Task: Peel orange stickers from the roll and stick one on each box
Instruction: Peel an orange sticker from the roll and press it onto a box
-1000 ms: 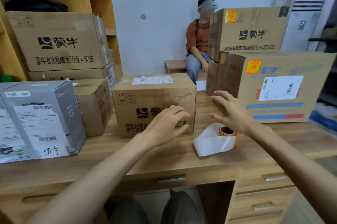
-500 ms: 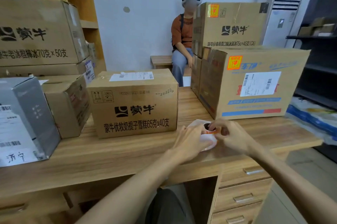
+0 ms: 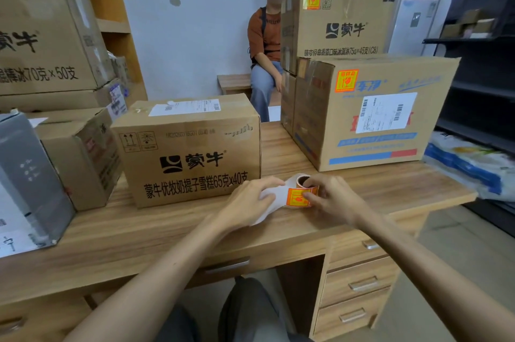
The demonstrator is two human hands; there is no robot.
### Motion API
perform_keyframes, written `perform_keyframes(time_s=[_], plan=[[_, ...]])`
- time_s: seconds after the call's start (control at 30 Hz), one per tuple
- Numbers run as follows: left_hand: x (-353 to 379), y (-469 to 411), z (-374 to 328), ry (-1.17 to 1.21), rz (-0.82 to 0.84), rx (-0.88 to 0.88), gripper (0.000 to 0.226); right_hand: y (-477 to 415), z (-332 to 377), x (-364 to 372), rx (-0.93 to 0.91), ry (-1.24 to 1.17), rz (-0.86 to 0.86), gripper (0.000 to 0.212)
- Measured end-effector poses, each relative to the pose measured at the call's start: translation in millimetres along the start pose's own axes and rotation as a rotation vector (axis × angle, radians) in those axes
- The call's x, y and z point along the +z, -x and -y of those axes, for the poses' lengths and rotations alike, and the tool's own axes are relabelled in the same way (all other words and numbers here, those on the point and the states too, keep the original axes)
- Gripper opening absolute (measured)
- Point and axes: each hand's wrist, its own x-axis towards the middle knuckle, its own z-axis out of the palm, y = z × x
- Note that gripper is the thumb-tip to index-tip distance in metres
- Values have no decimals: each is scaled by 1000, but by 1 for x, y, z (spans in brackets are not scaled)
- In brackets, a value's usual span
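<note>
Both hands meet over the sticker roll [image 3: 302, 184] on the wooden surface [image 3: 156, 233], just in front of the middle carton [image 3: 192, 152]. The left hand [image 3: 250, 202] presses down on the loose white backing paper [image 3: 269, 206], its grip clenched on that strip. The right hand [image 3: 331, 198] pinches the edge of an orange sticker [image 3: 296, 198] at the roll, thumb and forefinger grasping it.

The two stacked cartons at 1 o'clock, the upper carton [image 3: 342, 18] and the large carton [image 3: 373, 113], each already carry an orange label on the front. The middle carton at 12 o'clock shows none on its visible faces, so it is likely next; the cartons at 10 o'clock also look unlabelled.

Risks from here: the sticker may tear or curl onto itself if pulled too fast, the light roll could lift with the peel if the backing slips, and adhesive may cling to the fingertips, leaving the label creased on the cardboard.
</note>
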Motion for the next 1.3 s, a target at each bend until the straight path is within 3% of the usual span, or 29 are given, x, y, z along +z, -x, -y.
perform_keyframes(time_s=[0.17,0.47,0.6,1.0,1.3], plan=[[2,3,6,-63,-11,7,31,6,11,2,-56,31,-49,22],[24,1,1,220,-136,-96,3,7,16,21,-37,67,-197,23],[30,3,2,334,-187,-125,11,15,21,24,-40,52,-278,29],[25,10,5,509,-202,-120,12,30,46,53,-67,114,-603,23],[24,13,1,518,-100,-31,19,31,52,66,-40,-30,-525,35]])
